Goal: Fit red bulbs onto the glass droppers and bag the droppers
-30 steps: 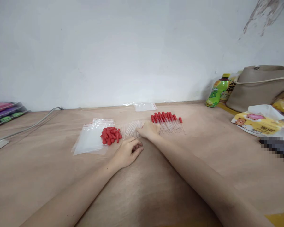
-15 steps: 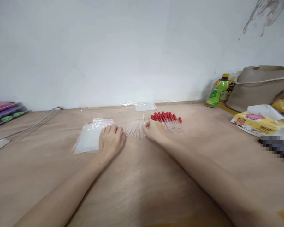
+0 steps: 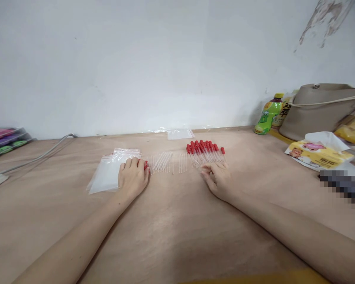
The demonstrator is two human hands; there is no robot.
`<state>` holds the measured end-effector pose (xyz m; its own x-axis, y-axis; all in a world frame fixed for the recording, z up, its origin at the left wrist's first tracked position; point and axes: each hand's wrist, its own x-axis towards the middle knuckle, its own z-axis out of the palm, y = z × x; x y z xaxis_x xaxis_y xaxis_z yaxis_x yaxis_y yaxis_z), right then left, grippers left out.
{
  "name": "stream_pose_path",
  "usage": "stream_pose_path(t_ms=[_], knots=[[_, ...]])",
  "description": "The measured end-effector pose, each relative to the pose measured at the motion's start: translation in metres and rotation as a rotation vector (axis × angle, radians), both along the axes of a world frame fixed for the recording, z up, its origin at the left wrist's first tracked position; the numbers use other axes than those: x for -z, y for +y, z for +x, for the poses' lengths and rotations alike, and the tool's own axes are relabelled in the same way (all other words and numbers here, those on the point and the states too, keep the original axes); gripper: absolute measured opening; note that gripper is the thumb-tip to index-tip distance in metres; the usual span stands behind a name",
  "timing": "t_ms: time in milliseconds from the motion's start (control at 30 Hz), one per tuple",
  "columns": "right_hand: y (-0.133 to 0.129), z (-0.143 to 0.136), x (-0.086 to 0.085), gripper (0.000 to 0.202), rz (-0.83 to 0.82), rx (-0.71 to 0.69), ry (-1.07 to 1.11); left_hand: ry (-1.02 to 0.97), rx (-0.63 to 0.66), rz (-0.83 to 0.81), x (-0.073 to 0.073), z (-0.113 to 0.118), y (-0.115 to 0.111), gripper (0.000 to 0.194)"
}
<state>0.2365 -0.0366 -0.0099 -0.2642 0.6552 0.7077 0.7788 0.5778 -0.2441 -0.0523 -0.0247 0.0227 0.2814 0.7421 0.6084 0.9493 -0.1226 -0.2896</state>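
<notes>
My left hand (image 3: 133, 176) rests with curled fingers at the right edge of some clear zip bags (image 3: 106, 173). Red caps (image 3: 146, 164) show at its fingertips; how many is hidden. Right of it, thin clear tubes (image 3: 164, 161) lie in a row on the brown covered table (image 3: 165, 228). Several red-capped droppers (image 3: 205, 148) lie beyond the row's right end, caps toward the wall. My right hand (image 3: 219, 178) is just in front of their clear ends, thumb and fingers apart, with nothing visible between them.
Another clear bag (image 3: 180, 134) lies by the wall. At the right are a green bottle (image 3: 268, 114), a beige handbag (image 3: 316, 108), a yellow tissue pack (image 3: 319, 152) and a blurred dark object (image 3: 343, 187). At the left are a grey cable (image 3: 50, 150) and a colourful pack (image 3: 7, 142).
My right hand has moved right and nearer to me, away from the thin tubes, and its fingers have parted. More red shows at my left fingertips. The view has shifted slightly.
</notes>
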Motion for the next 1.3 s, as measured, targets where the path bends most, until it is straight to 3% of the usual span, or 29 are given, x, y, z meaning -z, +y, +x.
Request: stream_pose_path(t_ms=[100, 267, 433, 600, 700, 800, 900, 967, 1167, 1300], knots=[[0.000, 0.000, 0.000, 0.024, 0.019, -0.024, -0.004, -0.028, 0.070, -0.012, -0.002, 0.006, -0.003, 0.020], [-0.001, -0.001, -0.002, 0.021, -0.014, -0.133, -0.019, -0.258, 0.315, -0.074, -0.001, 0.019, -0.010, 0.016], [-0.001, -0.001, -0.001, 0.022, -0.046, -0.157, -0.026, -0.379, 0.267, -0.040, -0.002, 0.011, -0.007, 0.012], [-0.001, -0.001, -0.001, 0.022, -0.085, -0.169, -0.052, -0.295, 0.305, -0.054, 0.003, 0.011, -0.010, 0.015], [-0.001, -0.002, -0.003, 0.022, -0.107, -0.168, -0.074, -0.269, 0.265, -0.075, -0.001, 0.013, -0.012, 0.019], [-0.001, -0.002, -0.004, 0.022, -0.110, -0.165, -0.085, -0.259, 0.319, -0.227, -0.019, 0.002, -0.008, 0.020], [-0.001, -0.003, -0.005, 0.022, -0.112, -0.167, -0.096, -0.177, 0.525, -0.531, -0.040, -0.018, -0.001, 0.015], [-0.001, -0.003, -0.006, 0.023, -0.112, -0.170, -0.102, -0.145, 0.574, -0.622, -0.047, -0.028, 0.003, 0.015], [-0.003, -0.004, -0.008, 0.022, -0.105, -0.155, -0.116, -0.097, 0.558, -0.610, -0.037, -0.026, 0.006, 0.014], [-0.004, -0.004, -0.010, 0.020, -0.104, -0.146, -0.118, -0.297, 0.584, -0.651, -0.034, -0.007, -0.005, 0.013]])
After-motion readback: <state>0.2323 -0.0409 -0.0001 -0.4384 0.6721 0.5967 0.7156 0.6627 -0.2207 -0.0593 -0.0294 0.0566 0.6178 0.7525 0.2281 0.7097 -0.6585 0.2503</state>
